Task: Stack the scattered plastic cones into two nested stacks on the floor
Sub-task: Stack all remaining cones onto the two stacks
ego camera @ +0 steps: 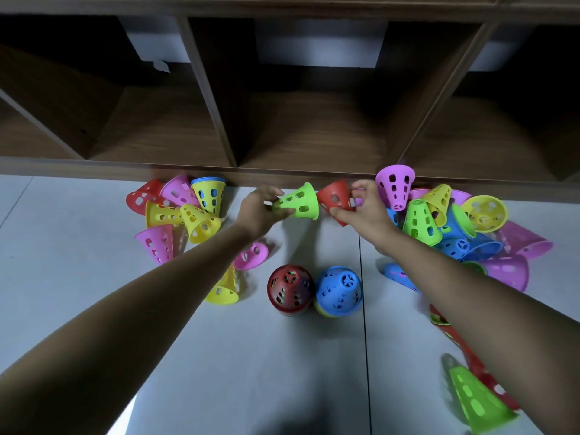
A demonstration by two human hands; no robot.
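Note:
My left hand (259,208) grips a green cone (299,202) by its narrow end, held on its side above the floor. My right hand (365,208) holds a red cone (334,196) right beside it, the two cones almost touching. Two upright nested stacks stand on the floor below my hands: one topped by a red cone (290,288), one topped by a blue cone (339,291). Loose cones in pink, yellow, red and blue lie in a heap at the left (175,211) and a bigger heap at the right (455,221).
A dark wooden shelf unit (301,127) with open compartments stands along the far side, its base just behind the cones. A green cone (477,400) and a red one lie under my right forearm at the lower right. The floor (219,356) is pale grey tile.

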